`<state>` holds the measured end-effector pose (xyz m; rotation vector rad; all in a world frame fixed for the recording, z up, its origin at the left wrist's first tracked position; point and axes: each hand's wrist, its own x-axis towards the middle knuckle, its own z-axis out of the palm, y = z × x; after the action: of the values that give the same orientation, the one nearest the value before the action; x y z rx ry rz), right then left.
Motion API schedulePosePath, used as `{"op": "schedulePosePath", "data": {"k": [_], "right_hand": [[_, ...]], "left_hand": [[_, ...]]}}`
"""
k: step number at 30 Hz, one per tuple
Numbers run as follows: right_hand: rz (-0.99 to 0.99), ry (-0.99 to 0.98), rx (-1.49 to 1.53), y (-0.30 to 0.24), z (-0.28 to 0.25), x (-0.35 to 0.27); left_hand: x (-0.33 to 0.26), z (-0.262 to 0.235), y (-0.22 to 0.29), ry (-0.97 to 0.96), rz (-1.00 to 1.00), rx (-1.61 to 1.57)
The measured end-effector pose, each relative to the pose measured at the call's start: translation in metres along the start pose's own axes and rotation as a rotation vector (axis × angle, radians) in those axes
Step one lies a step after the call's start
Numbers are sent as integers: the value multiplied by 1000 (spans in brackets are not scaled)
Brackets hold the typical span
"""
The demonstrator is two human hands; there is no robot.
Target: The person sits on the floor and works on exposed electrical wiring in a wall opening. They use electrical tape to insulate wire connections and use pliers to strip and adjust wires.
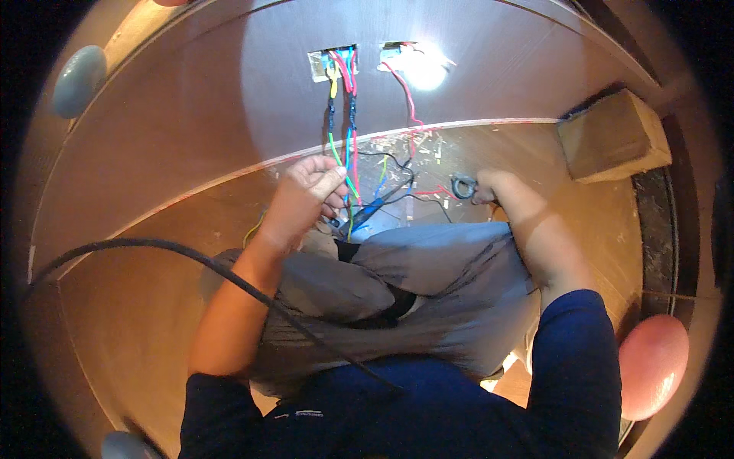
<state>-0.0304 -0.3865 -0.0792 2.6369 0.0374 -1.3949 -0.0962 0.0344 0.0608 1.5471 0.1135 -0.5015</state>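
Below the left wall opening [333,64], a bundle of coloured wires [348,130] hangs down the brown wooden panel [168,145] to the floor. The left hand [306,200] sits directly beneath that opening, fingers curled and pinched around the lower ends of these wires, just above the grey-trousered knees. Right of the opening, a second opening [397,55] trails a red wire [409,99]. Farther right and lower, the right hand [493,187] is clenched on a small grey tool [463,185]; a wooden block [612,138] lies beyond.
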Motion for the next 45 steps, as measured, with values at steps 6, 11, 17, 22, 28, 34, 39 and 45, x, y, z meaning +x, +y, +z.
{"op": "schedulePosePath", "data": {"k": [6,11,17,22,28,34,39,45], "right_hand": [[103,28,302,43,12,16],[-110,188,155,90,50,64],[-97,126,306,97,71,69],[-42,203,116,73,34,11],[-422,347,1063,31,-48,-101],[-995,467,307,-84,-79,-200],[-947,468,214,-151,-86,-205],[-978,528,275,-161,-88,-197]], "left_hand": [[-19,9,13,1,-49,0],[-25,3,9,105,-66,101],[-32,-8,11,211,3,544],[-34,-3,25,65,-52,181],[-42,-7,38,-97,-111,-121],[-31,-9,29,-169,-115,-267],[-29,-14,28,-266,-137,-358],[-27,-18,24,-288,-136,-418]]}}
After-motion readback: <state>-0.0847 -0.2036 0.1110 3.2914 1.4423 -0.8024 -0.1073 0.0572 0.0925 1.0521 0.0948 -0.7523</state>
